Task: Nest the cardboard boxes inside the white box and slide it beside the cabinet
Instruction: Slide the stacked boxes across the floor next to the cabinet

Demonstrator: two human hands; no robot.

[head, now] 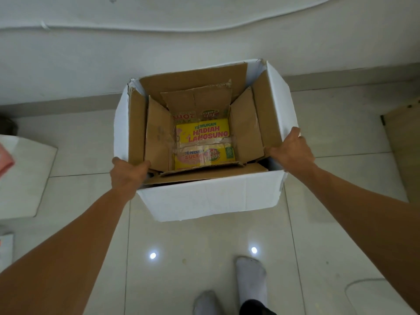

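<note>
The white box [209, 196] stands open on the tiled floor in front of me, close to the wall. A brown cardboard box [245, 123] sits nested inside it, flaps up, and a yellow printed carton [202, 133] lies at its bottom. My left hand [128, 173] grips the white box's near-left corner, fingers curled over the rim. My right hand [288, 148] clasps the right rim, thumb inside against the brown flap.
A wooden cabinet edge [404, 144] shows at the far right. A white flat piece [25, 176] lies on the floor at the left, with something pink [5, 159] at the frame edge. My socked feet [250, 283] stand below the box. The wall [204, 42] runs behind.
</note>
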